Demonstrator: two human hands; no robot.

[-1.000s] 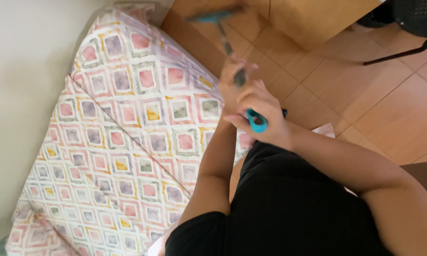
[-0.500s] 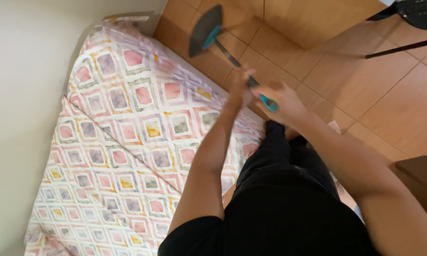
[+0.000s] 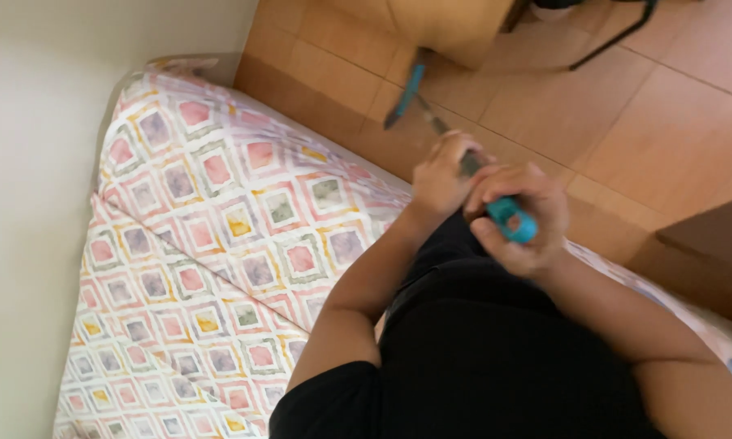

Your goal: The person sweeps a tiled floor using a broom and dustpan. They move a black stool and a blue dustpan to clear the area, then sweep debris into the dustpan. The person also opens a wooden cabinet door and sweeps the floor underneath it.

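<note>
Both hands, left hand [image 3: 441, 175] and right hand [image 3: 522, 218], clench a teal-handled duster [image 3: 463, 158] raised over the patterned mattress [image 3: 220, 244]; swung wide, its blurred far head could hit the wooden cabinet [image 3: 455, 24] close behind.

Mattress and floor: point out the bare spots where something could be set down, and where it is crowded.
The patterned mattress is bare from the wall to the person's left arm. Open tile floor lies between the wooden cabinet and the brown box. It is crowded where the left hand and right hand grip the teal-handled tool.
</note>
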